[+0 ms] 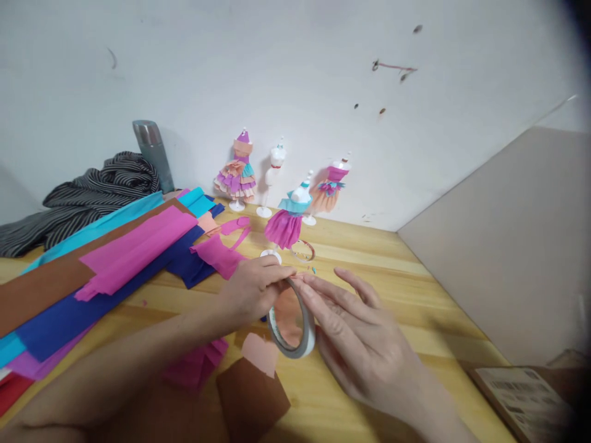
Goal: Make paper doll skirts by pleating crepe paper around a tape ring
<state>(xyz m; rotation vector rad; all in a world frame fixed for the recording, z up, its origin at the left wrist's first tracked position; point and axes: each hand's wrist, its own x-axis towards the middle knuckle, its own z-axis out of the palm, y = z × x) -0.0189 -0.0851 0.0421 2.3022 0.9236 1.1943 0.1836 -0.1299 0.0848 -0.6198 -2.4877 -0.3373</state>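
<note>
A roll of tape (308, 338) stands on edge in mid-picture, just above the table. My left hand (253, 286) is closed around its upper left rim. Against the top and right side of the roll rests my right hand (369, 341), fingertips pressed together beside the left thumb and one finger raised. What those fingertips pinch is too small to make out. Peach paper (290, 317) shows through the ring. Below lie a small peach paper piece (261, 354) and a brown paper piece (253, 394). A small dress form in a teal and magenta paper dress (284, 227) stands just beyond my hands.
More dress forms (236, 166) stand along the wall, some dressed in paper. Coloured crepe paper (138, 246) is heaped at left, near a striped cloth (106, 191) and a flask (154, 151). A beaded ring (303, 250) lies ahead. A cardboard box (517, 394) sits at lower right.
</note>
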